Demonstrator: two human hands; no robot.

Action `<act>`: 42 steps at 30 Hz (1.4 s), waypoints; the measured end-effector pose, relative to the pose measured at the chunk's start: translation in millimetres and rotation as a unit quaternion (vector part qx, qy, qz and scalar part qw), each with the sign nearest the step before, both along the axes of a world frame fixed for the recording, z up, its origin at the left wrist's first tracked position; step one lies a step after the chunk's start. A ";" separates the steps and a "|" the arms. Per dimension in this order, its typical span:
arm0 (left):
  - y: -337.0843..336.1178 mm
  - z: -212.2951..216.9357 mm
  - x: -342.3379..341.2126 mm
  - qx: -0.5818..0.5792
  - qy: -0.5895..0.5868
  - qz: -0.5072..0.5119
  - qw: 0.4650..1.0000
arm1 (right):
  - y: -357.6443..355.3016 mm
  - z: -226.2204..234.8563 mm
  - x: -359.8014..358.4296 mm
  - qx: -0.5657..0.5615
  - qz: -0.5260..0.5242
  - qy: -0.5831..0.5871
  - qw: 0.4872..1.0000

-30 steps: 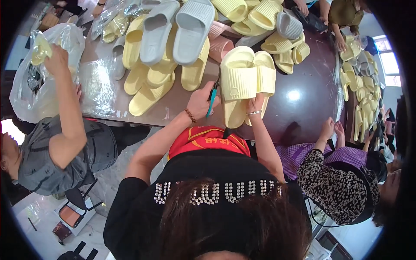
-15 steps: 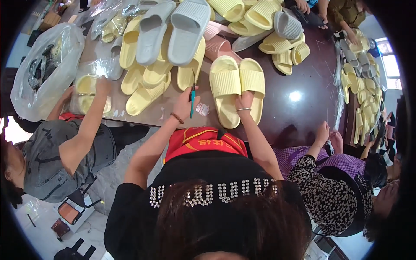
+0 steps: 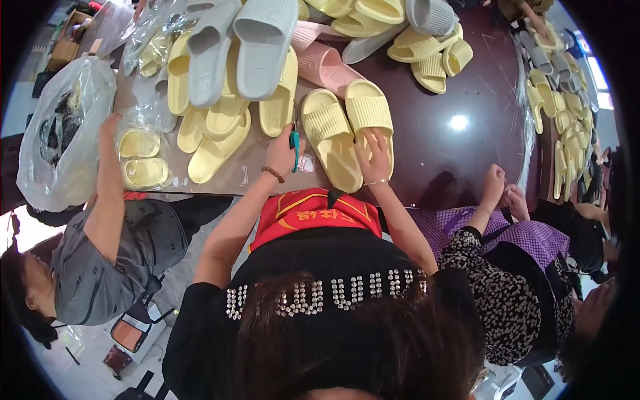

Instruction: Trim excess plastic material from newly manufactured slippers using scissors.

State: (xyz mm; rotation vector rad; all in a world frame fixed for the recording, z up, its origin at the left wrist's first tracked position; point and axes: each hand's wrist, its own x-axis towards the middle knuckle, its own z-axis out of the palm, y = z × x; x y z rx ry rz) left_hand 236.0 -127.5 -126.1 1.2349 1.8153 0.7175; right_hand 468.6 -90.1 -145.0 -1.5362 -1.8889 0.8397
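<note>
In front of me two yellow slippers lie side by side, a left one [image 3: 331, 141] tilted at an angle and a right one [image 3: 371, 110] with its toe away from me. My right hand [image 3: 375, 157] rests on the right slipper, fingers stretched out over the rear of its ribbed strap. My left hand [image 3: 283, 153] is closed around small teal-handled scissors [image 3: 295, 141], their dark blades pointing away from me beside the left slipper. A small white and red paper slip [image 3: 307, 163] lies between that hand and the slipper.
Grey slippers [image 3: 265, 47] top a yellow pile at the left; a pink slipper [image 3: 330, 70] and more pairs lie beyond. Bagged yellow slippers [image 3: 143, 167] and a large plastic bag [image 3: 67, 133] are farther left. People sit on both sides, one with hands [image 3: 503, 190] at the table edge.
My right hand has come out from inside the right slipper onto its strap. The left slipper has turned to a slant. The person at the left has lifted a hand off the bagged slippers.
</note>
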 end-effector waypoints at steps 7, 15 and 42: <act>23.7 -1.4 8.0 0.034 0.104 -0.015 0.994 | 7.6 -5.2 0.7 0.057 -0.032 -0.105 0.992; 35.0 9.3 26.0 0.011 0.005 -0.111 0.994 | 48.1 -16.4 -33.3 -0.064 -0.039 -0.381 0.922; 39.7 43.3 33.9 0.169 -0.170 0.027 0.971 | 29.1 5.8 -10.4 0.108 -0.085 0.140 0.981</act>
